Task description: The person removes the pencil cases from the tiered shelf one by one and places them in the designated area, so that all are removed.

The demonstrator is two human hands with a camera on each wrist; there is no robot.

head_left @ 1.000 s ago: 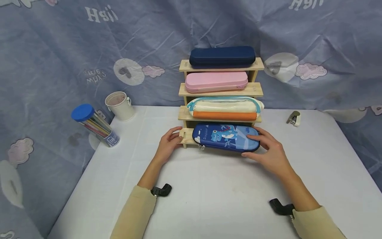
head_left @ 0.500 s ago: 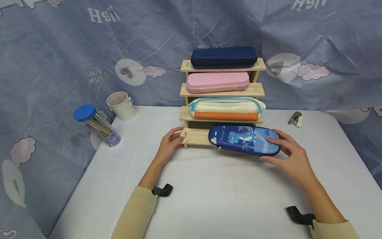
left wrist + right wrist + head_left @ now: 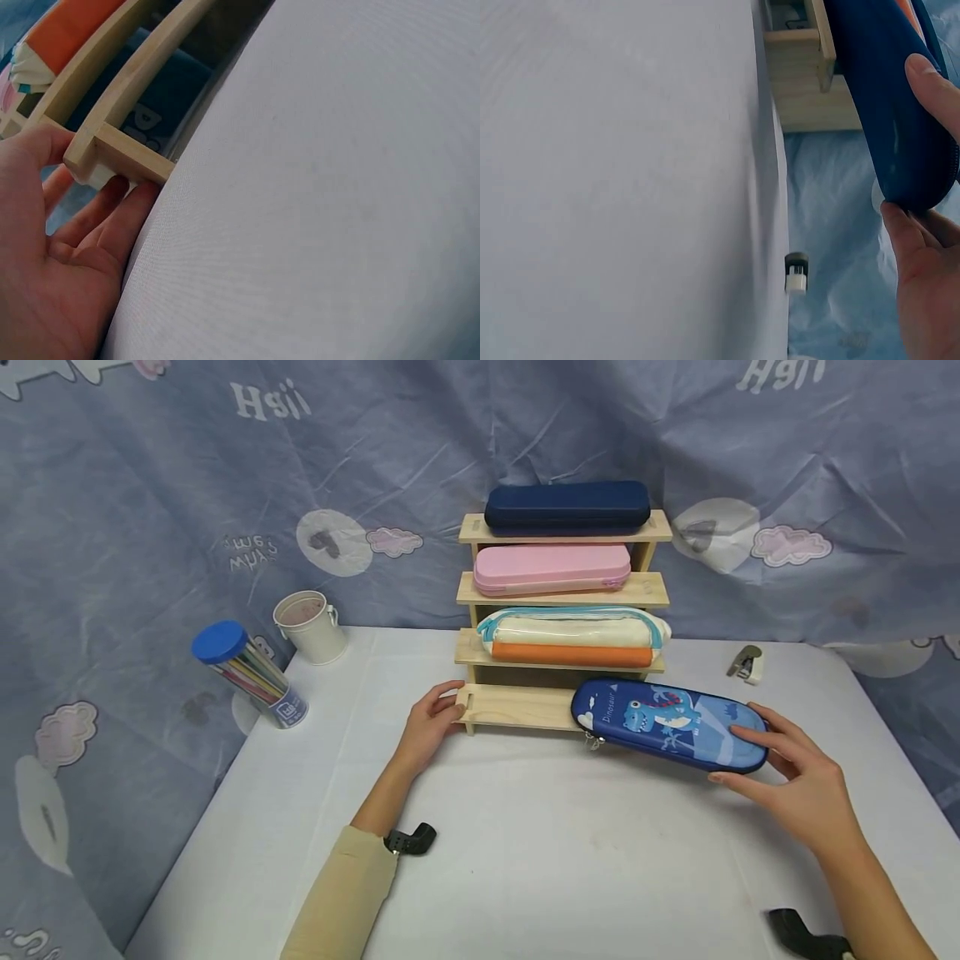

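My right hand [image 3: 810, 785] holds a blue dinosaur pencil case [image 3: 671, 724] by its right end, thumb on one side and fingers on the other. The case is tilted, its right end lower in the head view, and its left end overlaps the right part of the bottom shelf. In the right wrist view its dark blue underside [image 3: 881, 112] faces the camera, raised over the table. My left hand [image 3: 426, 727] grips the left end of the bottom shelf of a stepped wooden rack [image 3: 517, 706]. The left wrist view shows its thumb and fingers around the shelf's corner [image 3: 97, 146].
Upper shelves bear a navy case [image 3: 567, 510], a pink case [image 3: 552, 568] and a cream-and-orange pouch [image 3: 573, 639]. A stapler [image 3: 745, 664] lies back right on the white table [image 3: 555, 860]. At the left stand a white bucket [image 3: 311, 631] and a blue-lidded tube of sticks [image 3: 251, 675].
My right hand has drawn the dinosaur pencil case to the right and toward me, off most of the bottom shelf, baring its wood. The left hand stays at the shelf's end.
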